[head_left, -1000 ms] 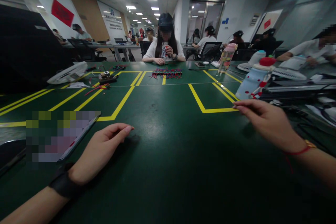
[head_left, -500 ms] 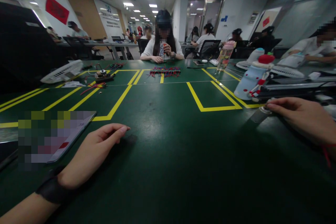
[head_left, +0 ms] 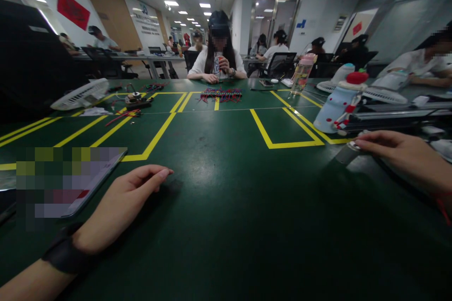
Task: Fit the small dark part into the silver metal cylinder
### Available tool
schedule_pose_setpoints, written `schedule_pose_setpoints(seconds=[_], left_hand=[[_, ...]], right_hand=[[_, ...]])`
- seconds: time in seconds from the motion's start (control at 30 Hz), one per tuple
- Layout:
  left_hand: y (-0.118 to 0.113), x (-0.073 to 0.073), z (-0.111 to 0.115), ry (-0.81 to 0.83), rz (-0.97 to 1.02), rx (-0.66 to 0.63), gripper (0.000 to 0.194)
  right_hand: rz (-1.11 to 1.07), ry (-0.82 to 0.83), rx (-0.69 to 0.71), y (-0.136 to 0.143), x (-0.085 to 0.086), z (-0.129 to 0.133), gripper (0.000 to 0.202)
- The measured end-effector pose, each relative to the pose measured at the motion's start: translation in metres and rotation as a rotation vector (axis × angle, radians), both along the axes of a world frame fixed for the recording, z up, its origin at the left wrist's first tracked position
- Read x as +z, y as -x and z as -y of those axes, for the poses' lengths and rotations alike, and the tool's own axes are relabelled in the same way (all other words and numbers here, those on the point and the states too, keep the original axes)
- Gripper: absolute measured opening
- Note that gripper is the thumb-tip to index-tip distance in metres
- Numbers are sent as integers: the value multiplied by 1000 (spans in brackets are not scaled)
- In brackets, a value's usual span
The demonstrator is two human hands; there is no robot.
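Observation:
On the left, my left hand (head_left: 125, 202) is over the green table (head_left: 219, 225), thumb and fingertips pressed together. Whether something small lies in that pinch I cannot make out. To its left is a flat, partly blurred board or sheet (head_left: 100, 183). At the right, my right hand (head_left: 406, 153) pinches the top of a small grey metal cylinder (head_left: 346, 154), which is tilted, its lower end toward the left. Just behind this hand stands a light blue bottle (head_left: 328, 112) with a red top.
Yellow tape marks the table. A bundle of coloured wires (head_left: 221, 95) lies at the far middle; white fans (head_left: 83, 94), a motor-like part (head_left: 134, 98) and red wires are at the left. A pink-capped bottle (head_left: 302, 75) stands at the right. A person (head_left: 201, 66) sits opposite.
Both hands keep nearly the same pose, and the cylinder stays in my right hand. The whole view has shifted very slightly.

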State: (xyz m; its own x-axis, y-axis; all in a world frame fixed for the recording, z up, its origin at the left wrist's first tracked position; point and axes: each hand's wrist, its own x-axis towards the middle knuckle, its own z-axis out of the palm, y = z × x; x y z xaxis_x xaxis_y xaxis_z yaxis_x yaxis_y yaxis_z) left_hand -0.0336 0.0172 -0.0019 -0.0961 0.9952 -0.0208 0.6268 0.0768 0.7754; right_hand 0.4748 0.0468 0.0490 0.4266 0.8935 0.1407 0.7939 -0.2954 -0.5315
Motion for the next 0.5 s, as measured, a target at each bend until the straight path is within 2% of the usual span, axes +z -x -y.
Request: schedule_pose_setpoints(seconds=[0.13,0.37,0.5], left_hand=[[1,0,0,3,-14,-17,39],[10,-9,-4,41,-8,-32,44],[9,-9,-4,46,7,-37,43]], right_hand=[[-52,-10,-18,-2,-1,-1,33],[-126,-16,-64,-4,-8,-5,35],[-84,-26,-110,-4,-7,-4,32]])
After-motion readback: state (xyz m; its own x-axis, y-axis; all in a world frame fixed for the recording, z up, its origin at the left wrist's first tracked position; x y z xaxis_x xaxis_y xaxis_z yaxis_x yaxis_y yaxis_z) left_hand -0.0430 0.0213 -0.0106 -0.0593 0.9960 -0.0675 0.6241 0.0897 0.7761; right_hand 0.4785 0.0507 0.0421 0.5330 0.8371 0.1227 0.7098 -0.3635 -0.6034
